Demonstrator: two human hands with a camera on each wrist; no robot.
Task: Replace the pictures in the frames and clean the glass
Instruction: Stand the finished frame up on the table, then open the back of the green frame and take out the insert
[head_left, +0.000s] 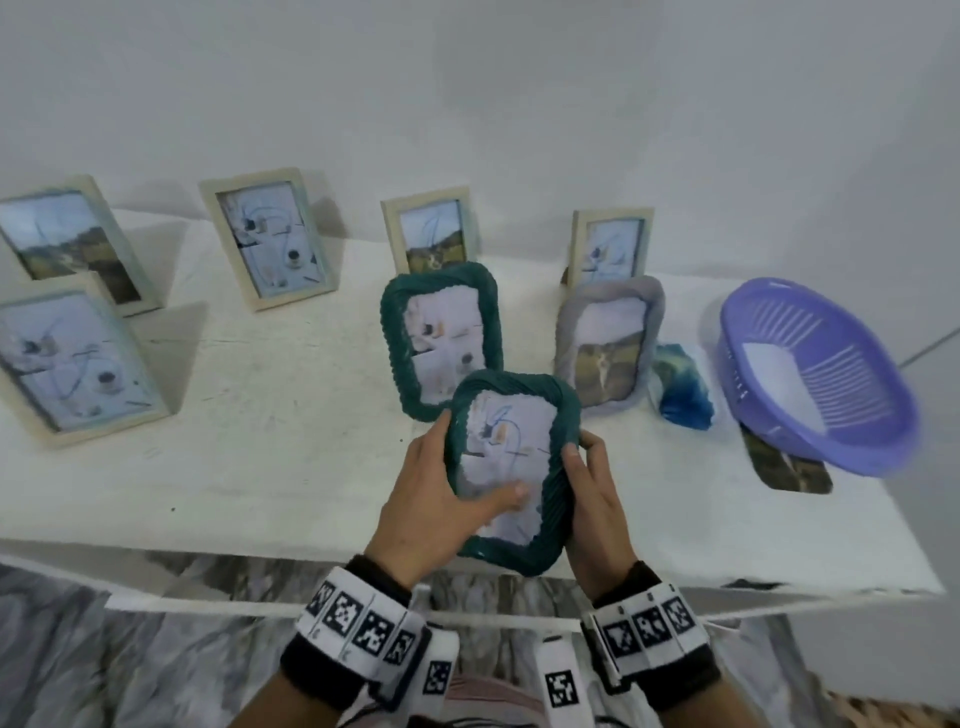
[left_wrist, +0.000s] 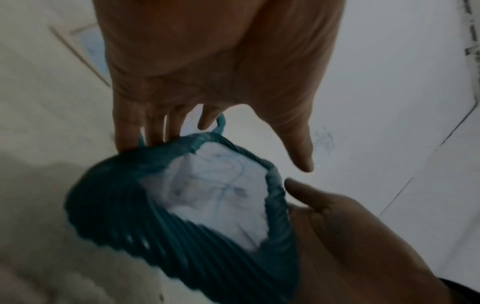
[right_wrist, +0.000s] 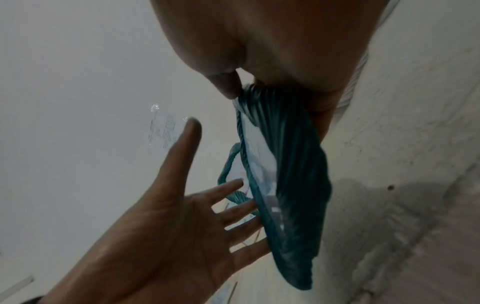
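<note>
White table (head_left: 260, 457) below; my right hand (head_left: 597, 499) pinches the ribbed teal picture frame (head_left: 519, 387), left hand (head_left: 426, 499) props it flat-fingered. Better keep thumbs off glass (head_left: 506, 441).

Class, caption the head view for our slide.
A teal frame gripped by the right hand and supported by the left hand, at a white table of picture frames.

Both forearms reach forward side by side, each wrist wrapped in marker-printed bands (head_left: 363, 621). The right hand (head_left: 592, 493) grips the right edge of a teal ribbed frame (head_left: 517, 387), thumb in front and fingers behind. The left hand (head_left: 431, 499) is spread, its straight fingers against the frame's left side and its thumb stretched over the face.
</note>
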